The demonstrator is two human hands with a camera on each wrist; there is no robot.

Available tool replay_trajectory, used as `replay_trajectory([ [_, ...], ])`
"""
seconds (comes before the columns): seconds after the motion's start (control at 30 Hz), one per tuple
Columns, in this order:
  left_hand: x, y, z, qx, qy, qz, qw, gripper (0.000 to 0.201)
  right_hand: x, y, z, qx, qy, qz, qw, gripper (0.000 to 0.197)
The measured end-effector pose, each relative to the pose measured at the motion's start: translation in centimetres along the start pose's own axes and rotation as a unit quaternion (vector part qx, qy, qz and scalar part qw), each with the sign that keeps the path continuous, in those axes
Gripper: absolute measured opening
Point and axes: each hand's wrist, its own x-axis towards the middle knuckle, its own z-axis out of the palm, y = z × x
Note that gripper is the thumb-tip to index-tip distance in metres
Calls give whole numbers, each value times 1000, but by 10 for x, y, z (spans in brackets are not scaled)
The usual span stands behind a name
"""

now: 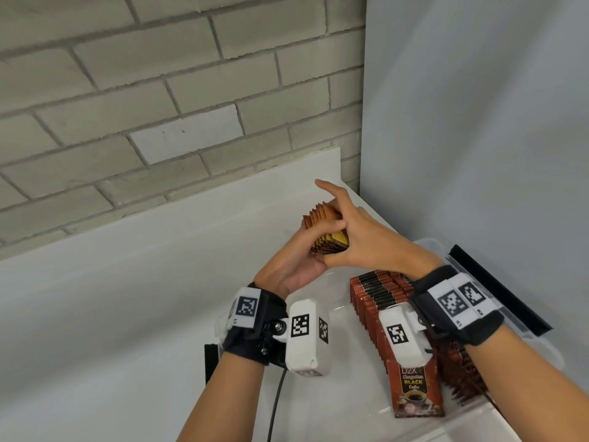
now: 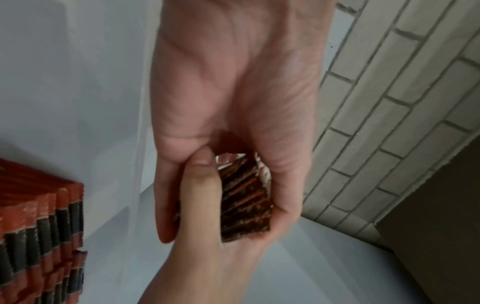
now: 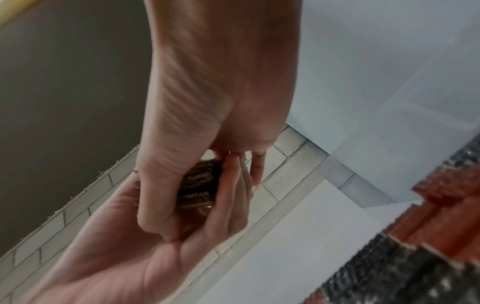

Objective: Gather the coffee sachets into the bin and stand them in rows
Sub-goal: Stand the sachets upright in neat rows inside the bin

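Head view, white counter (image 1: 111,314) by a brick wall (image 1: 127,90), clear bin (image 1: 526,339) of red sachets (image 1: 376,301), left hand (image 1: 296,266) and right hand (image 1: 366,244) gripping a sachet bundle (image 1: 325,231) above the counter, right forefinger straight

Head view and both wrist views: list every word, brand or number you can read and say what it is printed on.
"D2X" at the top of the front sachet standing in the clear bin.
"BLACK" on the same sachet.
"Coffee" under it, only just legible.
The line between "D2X" and "BLACK": too blurred.
Print on the bundle of sachets held in the left hand and right hand: unreadable in all views.
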Motion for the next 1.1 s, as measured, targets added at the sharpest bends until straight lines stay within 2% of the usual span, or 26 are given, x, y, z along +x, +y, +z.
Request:
replay_trajectory([
  [0.07, -1, 0, -1, -6, 1, 14, 1000, 18, 0, -1, -3, 7, -15, 8, 1000, 115],
  [0.13, -2, 1, -2, -32, 5, 27, 999, 20, 0, -7, -11, 59, -22, 20, 998, 115],
  [0.23, -4, 2, -3, -83, -8, 44, 996, 28, 0, -16, -29, 101, 41, 36, 993, 88],
  [0.33, -3, 1, -5, -86, -24, 56, 994, 55, -4, -23, -44, 94, 102, 84, 987, 60],
  [0.43, -2, -1, -5, -76, -54, 74, 993, 56, -14, -21, -52, 130, 94, 109, 981, 46],
  [0.63, 0, -3, 2, -38, -43, 45, 997, 49, -34, -25, -55, 158, 112, 118, 974, 16],
  [0.73, 1, -4, 6, -39, -30, 28, 998, 55, -46, -35, -60, 168, 160, 96, 968, 10],
  [0.83, 1, -5, 10, -31, -23, 4, 999, 52, -59, -43, -66, 173, 198, 56, 963, 12],
  [0.97, 0, -7, 12, -41, -59, 7, 997, 48, -75, -44, -68, 134, 195, 32, 971, 17],
  [1.1, 2, -10, 11, -63, -99, 23, 993, 55, -86, -40, -63, 122, 174, 47, 976, 19],
])
